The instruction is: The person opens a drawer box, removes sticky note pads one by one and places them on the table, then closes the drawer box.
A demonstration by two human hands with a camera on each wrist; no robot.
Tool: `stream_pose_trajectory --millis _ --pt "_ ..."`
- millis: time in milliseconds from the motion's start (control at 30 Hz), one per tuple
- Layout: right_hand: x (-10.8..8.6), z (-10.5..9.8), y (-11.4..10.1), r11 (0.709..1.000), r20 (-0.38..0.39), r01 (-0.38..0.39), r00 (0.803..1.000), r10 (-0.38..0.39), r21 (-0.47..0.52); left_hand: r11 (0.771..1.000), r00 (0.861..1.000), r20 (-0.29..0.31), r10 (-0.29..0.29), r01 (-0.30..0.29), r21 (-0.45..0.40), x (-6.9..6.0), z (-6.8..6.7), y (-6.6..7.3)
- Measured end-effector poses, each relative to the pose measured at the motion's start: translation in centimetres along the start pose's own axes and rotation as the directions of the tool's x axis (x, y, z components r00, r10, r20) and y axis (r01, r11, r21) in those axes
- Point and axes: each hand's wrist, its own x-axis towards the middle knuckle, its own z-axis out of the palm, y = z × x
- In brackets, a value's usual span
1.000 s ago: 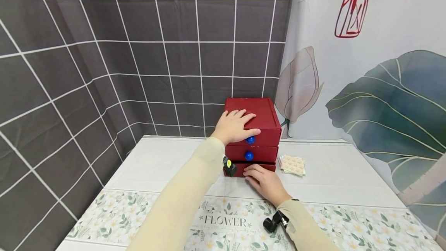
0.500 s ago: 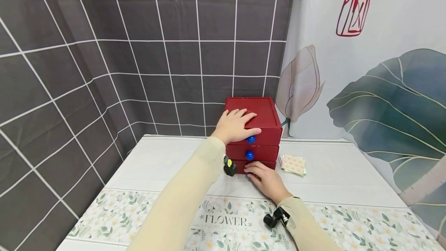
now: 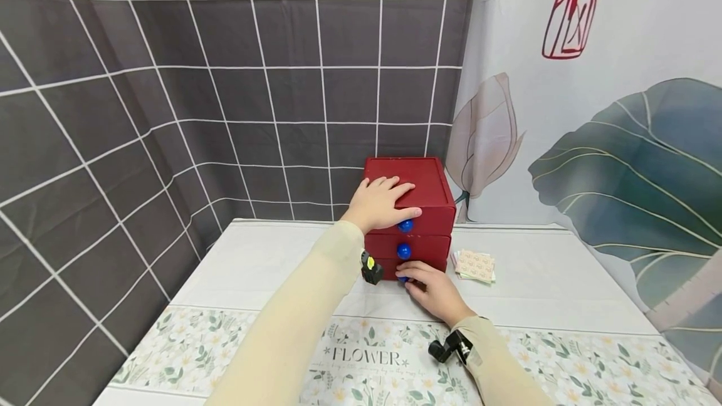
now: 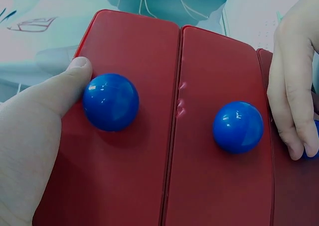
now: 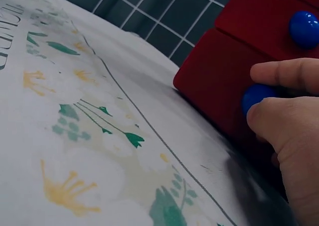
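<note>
A small red chest of drawers (image 3: 420, 174) stands near the back of the table, with round blue knobs on its drawer fronts. My left hand (image 3: 380, 205) rests on its top, fingers spread, the thumb over the front edge beside the top knob (image 4: 110, 102). The middle knob (image 3: 403, 251) is free of both hands. Down at the bottom drawer (image 5: 214, 81), my right hand (image 3: 431, 293) has thumb and forefinger about the lowest blue knob (image 5: 256, 96), pinching it. All the drawers look pushed in.
A small stack of patterned paper squares (image 3: 475, 266) lies to the right of the chest. The white tablecloth (image 3: 271, 255) has a floral band in front. A dark checked curtain (image 3: 282, 99) hangs behind and on the left, a printed white one on the right.
One second ago a dark gap showed above the bottom drawer; it has slid in and the gap is gone. My right fingers have shifted slightly, exposing more of its knob. My left hand stays put.
</note>
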Motion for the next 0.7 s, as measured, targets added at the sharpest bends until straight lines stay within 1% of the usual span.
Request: stream_pose_trajectory --millis 267,367,433,533,600,667,700 --pt "-0.6 0.1 0.0 0.997 0.061 -0.055 0.997 0.052 0.049 1.000 1.000 0.015 -0.003 0.004 -0.022 -0.1 0.4 -0.3" --pt "-1.0 0.0 0.1 0.997 0.080 -0.043 0.996 0.038 0.058 0.999 1.000 0.019 -0.010 0.011 -0.040 -0.1 0.6 -0.2" --pt "-1.3 0.0 0.1 0.997 0.079 -0.034 0.996 0.028 0.072 0.998 1.000 0.019 -0.017 0.018 -0.058 -0.1 0.8 -0.1" --pt "-1.9 -0.1 0.1 0.994 0.029 -0.017 0.999 0.014 0.111 0.996 1.000 0.011 -0.016 0.017 -0.088 0.1 1.2 0.2" --pt "-2.4 -0.3 0.1 0.992 -0.040 -0.005 0.999 0.010 0.126 0.993 1.000 -0.008 -0.004 0.003 -0.116 0.3 1.6 0.4" --pt "-2.8 -0.7 0.1 0.992 -0.138 0.023 0.990 -0.005 0.127 0.987 0.998 -0.054 0.014 -0.022 -0.157 0.4 2.0 0.4" --pt "-2.9 -1.0 0.2 0.993 -0.184 0.034 0.983 -0.012 0.117 0.983 0.995 -0.095 0.023 -0.040 -0.179 0.4 2.2 0.3"
